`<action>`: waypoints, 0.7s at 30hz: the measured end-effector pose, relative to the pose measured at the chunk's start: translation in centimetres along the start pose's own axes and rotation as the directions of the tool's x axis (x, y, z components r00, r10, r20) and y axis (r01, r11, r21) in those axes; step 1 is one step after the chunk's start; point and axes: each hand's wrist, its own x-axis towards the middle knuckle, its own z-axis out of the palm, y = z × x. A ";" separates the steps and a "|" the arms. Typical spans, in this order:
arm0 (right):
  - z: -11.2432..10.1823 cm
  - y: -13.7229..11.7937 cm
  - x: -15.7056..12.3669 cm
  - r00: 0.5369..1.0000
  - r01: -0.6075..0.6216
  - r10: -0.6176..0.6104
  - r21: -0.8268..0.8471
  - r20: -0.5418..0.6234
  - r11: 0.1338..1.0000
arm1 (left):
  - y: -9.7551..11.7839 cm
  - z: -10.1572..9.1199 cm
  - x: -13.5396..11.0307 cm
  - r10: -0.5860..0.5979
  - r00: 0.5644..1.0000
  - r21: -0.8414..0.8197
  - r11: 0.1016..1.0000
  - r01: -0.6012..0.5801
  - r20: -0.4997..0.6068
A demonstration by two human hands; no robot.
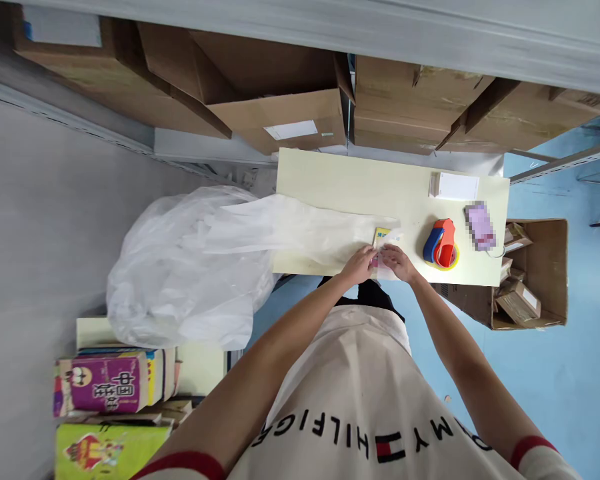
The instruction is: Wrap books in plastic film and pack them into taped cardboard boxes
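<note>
Right now both arms reach out over the near edge of the counter [330,177]. The left hand [360,265] and right hand [398,262] meet just to the left of the tape gun [441,244]. Each grip is closed, fingertips pinched on a small packet [383,236], which lies flat on the counter near its front edge. From where I stand, its long axis seems to run away from the person, the pinkish end under the fingers and the yellow-and-blue end pointing to the far side; it is too small to be sure.

As for progress, I'd judge it early to midway. The packet is out and in hand, but I see no tape on it. The tape gun stands apart from both hands, upright on its roll. A clear plastic sheet [290,230] stretches left from the packet, away from the tape gun, and runs off the counter into a big crumpled bag [180,287].

Beyond the tape gun lies a white pad [455,186]. To its right, below the counter, an open carton [535,247] holds small boxes.
</note>
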 end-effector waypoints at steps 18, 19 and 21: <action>3.8 0.3 -1.5 0.807 -0.269 0.353 0.238 -0.473 0.933 | 1.3 1.5 -0.5 -0.059 0.998 0.050 0.997 0.057 0.027; 3.9 0.1 -1.3 0.812 -0.275 0.382 0.288 -0.441 0.917 | 1.2 1.6 -0.4 -0.063 0.998 0.011 0.998 0.063 0.019; 3.6 -0.4 -1.1 0.829 -0.279 0.404 0.339 -0.387 0.898 | 1.2 1.8 -0.3 -0.068 0.998 -0.090 0.994 0.069 0.012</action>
